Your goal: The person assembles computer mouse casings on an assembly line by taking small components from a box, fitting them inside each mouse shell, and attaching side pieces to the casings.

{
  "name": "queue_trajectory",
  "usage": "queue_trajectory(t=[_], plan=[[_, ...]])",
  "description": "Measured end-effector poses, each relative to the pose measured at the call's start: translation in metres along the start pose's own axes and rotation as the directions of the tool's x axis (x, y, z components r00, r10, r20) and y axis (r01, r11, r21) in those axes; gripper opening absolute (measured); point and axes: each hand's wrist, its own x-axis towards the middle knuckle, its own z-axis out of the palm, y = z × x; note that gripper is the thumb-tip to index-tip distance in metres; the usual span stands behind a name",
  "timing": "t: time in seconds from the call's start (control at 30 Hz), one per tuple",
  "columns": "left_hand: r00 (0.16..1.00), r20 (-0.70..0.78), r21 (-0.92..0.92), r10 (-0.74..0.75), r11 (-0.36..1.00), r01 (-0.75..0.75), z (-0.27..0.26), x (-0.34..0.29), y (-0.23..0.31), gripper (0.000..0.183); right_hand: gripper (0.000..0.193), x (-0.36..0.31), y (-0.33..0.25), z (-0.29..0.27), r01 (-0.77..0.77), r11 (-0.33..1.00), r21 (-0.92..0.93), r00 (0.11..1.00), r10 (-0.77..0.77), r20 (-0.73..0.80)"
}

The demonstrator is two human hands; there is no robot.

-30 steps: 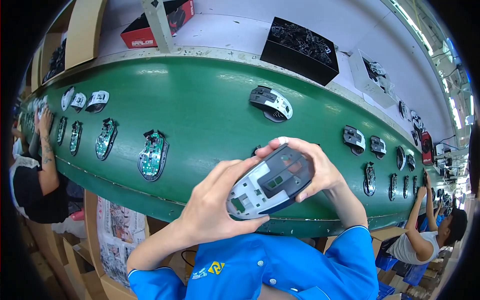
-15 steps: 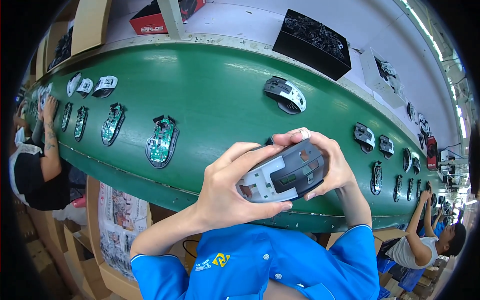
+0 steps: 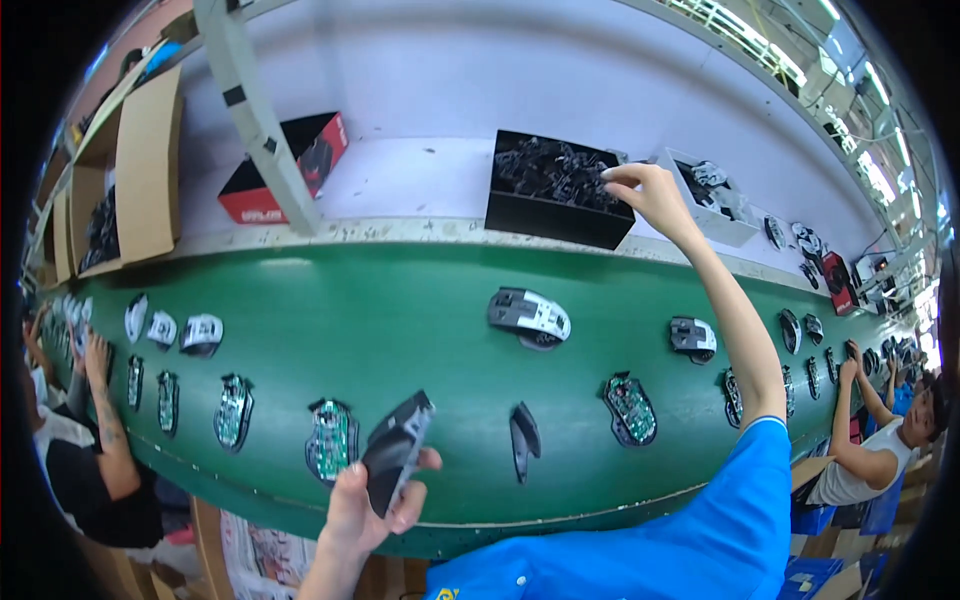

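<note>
Bright — ceiling tubes, upper right | faint glare (green table) | edges bent — corners black

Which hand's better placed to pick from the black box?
Right, I'd say: the right hand is at the black box, by its small dark parts. The left hand holds a dark mouse shell, well away from it.

Red box: pale lettering on the front panel
Blue shirt: yellow emblem, cut by the lower edge
Patterned sheet: possibly print, too blurred to read
</note>
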Motion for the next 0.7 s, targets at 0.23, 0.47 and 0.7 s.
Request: queue_trajectory(t=[0.23,0.47,0.7], plan=[[0.999,-0.048,0.16,-0.022,0.987,0.03,-0.003,0.001,0.024,0.087,0.02,0.056,0.039,0.049,-0.084,0.993,-0.084,0.978,0.098,0.183],[0.991,-0.127,0.029,0.034,0.999,-0.031,-0.017,0.001,0.035,0.087,0.025,0.068,0.067,0.061,-0.189,0.958,-0.215,0.965,0.221,0.138],[0.992,-0.119,0.015,-0.032,0.999,0.034,-0.015,0.016,0.036,0.084,0.031,0.078,0.044,0.095,-0.157,0.891,-0.425,0.987,0.151,-0.05]])
